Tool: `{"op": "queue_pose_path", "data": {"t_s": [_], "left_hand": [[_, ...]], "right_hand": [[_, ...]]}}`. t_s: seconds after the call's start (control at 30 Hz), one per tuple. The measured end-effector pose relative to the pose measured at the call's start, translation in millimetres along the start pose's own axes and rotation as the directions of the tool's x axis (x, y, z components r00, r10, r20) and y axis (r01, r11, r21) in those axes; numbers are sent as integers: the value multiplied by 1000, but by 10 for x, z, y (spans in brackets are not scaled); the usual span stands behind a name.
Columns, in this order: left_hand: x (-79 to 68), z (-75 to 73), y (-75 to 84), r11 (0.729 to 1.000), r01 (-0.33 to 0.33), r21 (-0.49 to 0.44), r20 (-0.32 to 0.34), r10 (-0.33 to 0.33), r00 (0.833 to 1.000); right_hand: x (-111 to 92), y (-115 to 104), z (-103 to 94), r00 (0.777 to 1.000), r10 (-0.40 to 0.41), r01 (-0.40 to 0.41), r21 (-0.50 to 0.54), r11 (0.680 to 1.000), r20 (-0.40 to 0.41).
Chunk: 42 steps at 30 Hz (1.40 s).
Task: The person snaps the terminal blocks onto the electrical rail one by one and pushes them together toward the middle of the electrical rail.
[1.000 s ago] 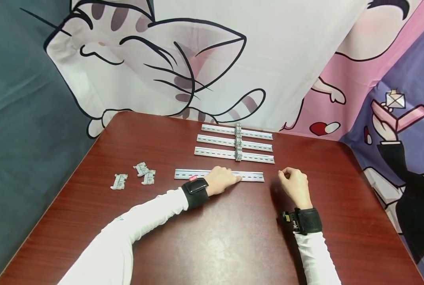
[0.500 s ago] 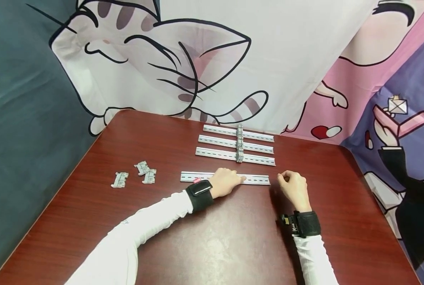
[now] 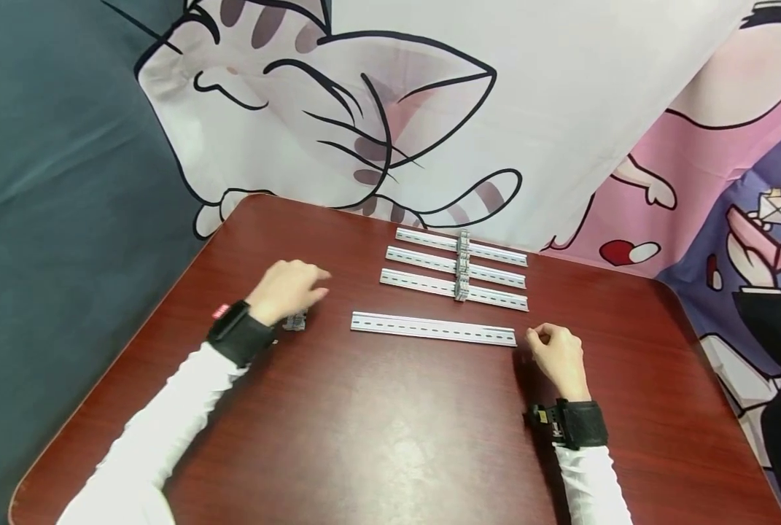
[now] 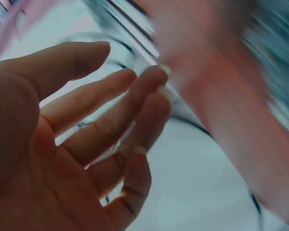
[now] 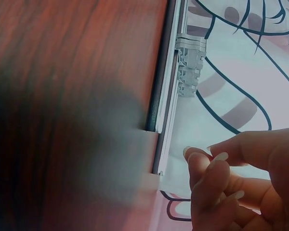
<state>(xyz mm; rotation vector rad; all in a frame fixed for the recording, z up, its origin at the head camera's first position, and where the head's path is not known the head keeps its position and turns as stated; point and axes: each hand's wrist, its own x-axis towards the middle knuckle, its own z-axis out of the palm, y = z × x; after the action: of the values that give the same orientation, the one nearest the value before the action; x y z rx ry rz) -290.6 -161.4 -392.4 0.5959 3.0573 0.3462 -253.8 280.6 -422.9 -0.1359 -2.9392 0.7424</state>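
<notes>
My left hand is over the left part of the table, its fingers loosely bent and its palm holding nothing in the left wrist view. Right under it shows a grey terminal block; the hand hides whatever else lies there. A bare slotted metal DIN rail lies in the middle, touched by neither hand. Just beyond its right end my right hand rests near the table, fingers loosely curled, with nothing visible between thumb and fingertips in the right wrist view.
Behind the bare rail lie three more DIN rails, roughly parallel, each with grey terminal blocks clipped near its middle. Printed cloth hangs along the back edge of the brown table.
My left hand has left the bare rail and moved left to the loose terminal blocks. The right hand has stayed in place, while the head view has shifted slightly.
</notes>
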Motion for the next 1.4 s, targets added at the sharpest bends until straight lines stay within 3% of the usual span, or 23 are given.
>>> {"op": "queue_pose_path", "data": {"t_s": [0.17,0.37,0.67,1.0,1.17,1.3,1.4], "left_hand": [[-129,8,-369,994,105,1,95,-104,990],[-242,149,-521,993,115,-18,177,-110,978],[-286,246,-505,998,66,-4,111,-65,992],[-261,257,-557,989,75,-131,59,-67,996],[-243,279,-461,984,29,-173,0,-29,1000],[-184,295,-226,973,-67,-219,-65,54,996],[-136,307,-23,947,-136,-290,-86,116,990]], "right_hand": [[-12,11,-25,1000,3,-3,-4,1000,1],[-25,6,-1,1000,4,-4,-3,1000,10],[-34,-32,22,1000,-9,9,5,1000,14],[-52,-161,101,998,-61,61,24,998,19],[-58,-353,201,993,-115,113,53,992,39],[-44,-680,342,978,-183,173,101,980,102],[-39,-994,487,952,-242,217,148,965,187]]}}
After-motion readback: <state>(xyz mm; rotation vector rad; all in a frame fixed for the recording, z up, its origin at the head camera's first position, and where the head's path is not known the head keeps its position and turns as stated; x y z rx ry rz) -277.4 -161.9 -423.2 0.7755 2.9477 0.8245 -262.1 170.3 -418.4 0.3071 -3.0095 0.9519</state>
